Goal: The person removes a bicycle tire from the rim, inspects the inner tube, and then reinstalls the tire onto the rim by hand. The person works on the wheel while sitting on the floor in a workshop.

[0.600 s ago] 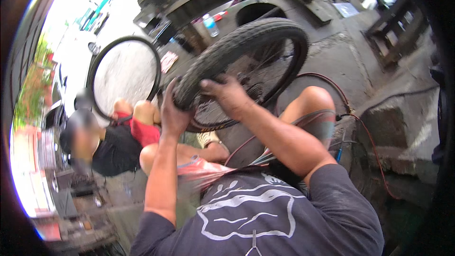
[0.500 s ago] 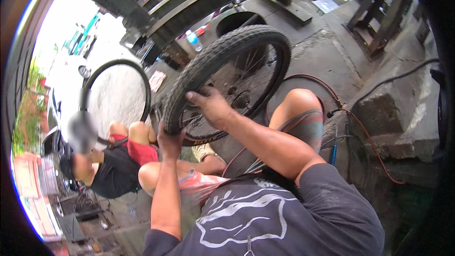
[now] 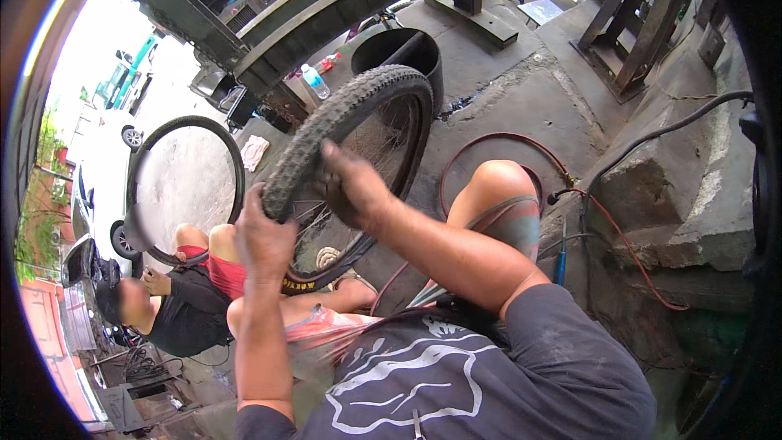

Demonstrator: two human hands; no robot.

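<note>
A bicycle wheel (image 3: 352,107) with a knobby black tyre and thin spokes stands tilted in front of me, between my knees. My left hand (image 3: 265,236) is closed around the tyre's near left side. A little farther along, my right hand (image 3: 356,187) grips the same tyre, its thumb over the tread and its fingers reaching inside toward the spokes. Those fingers are partly dark and blurred. Yellow lettering shows on the tyre's lower sidewall. Part of the spokes and the hub lies hidden behind my right hand.
A person in black (image 3: 194,310) sits at the left beside a large upright black tyre (image 3: 238,165). Beyond my wheel stand a black bucket (image 3: 428,57) and a water bottle (image 3: 315,81). A red hose (image 3: 497,137) and a blue-handled tool (image 3: 560,265) lie right of my knee.
The wheel has turned and shifted left, so it appears narrower. My left hand has moved up and left along the tyre. My right hand keeps its grip.
</note>
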